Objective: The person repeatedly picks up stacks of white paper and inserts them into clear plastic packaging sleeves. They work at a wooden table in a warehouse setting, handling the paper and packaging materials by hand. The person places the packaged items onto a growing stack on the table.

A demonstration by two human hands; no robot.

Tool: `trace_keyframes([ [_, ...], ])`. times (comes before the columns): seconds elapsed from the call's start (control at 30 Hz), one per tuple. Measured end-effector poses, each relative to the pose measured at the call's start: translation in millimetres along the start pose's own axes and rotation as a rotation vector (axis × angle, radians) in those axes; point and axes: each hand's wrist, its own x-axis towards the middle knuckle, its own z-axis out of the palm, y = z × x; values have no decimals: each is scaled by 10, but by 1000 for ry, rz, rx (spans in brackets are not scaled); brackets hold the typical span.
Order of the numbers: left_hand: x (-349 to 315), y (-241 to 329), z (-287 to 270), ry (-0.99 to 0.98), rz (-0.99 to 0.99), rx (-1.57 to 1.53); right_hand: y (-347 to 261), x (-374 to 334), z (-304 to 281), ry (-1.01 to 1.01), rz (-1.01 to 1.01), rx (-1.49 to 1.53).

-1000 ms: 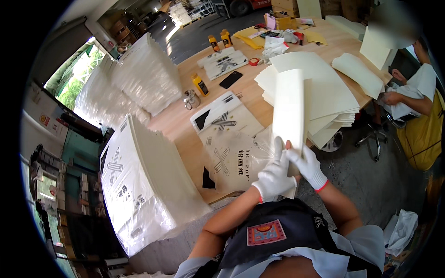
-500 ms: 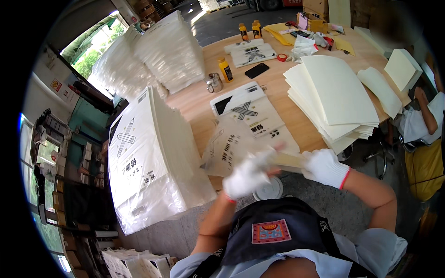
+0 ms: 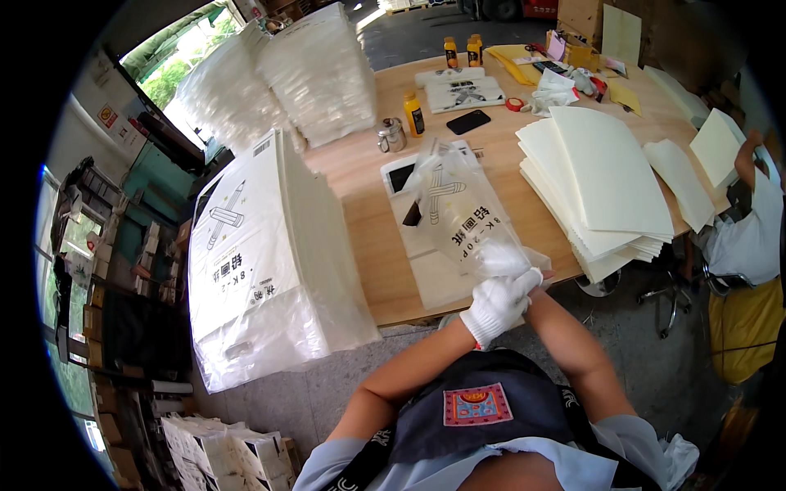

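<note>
A clear plastic bag (image 3: 458, 204) printed with crossed pencils and dark lettering lies stretched away from me at the table's near edge. My left hand (image 3: 495, 309), in a white knit glove, is closed on the bag's near end, close to my right wrist. My right hand (image 3: 501, 259), also gloved, shows blurred through the bag's near part, its fingers too smeared to read. Beneath the bag lies a flat pile of similar printed bags (image 3: 434, 282). Right of my hands, large cream paper sheets (image 3: 610, 176) are fanned in a stack.
A tall stack of printed plastic packs (image 3: 246, 254) stands at left, with wrapped stacks (image 3: 319, 78) behind. A metal cup (image 3: 391, 135), yellow bottle (image 3: 413, 114) and black phone (image 3: 468, 122) sit farther back. Another person's arm (image 3: 747, 159) shows at right, near a paper block (image 3: 718, 147).
My right hand has moved left and my hands have come together at the bag. The bag, earlier crumpled and blurred at left, now stretches out flat over the pile. The view has shifted slightly.
</note>
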Motion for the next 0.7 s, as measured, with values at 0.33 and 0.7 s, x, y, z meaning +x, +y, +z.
trace_keyframes([
  [0.33,-736,-733,317,-67,-123,-160,-927,-671,-77,283,-151,-1095],
  [0.7,-1869,-871,-48,268,-550,137,-1131,-1012,-233,-387,268,-1234],
])
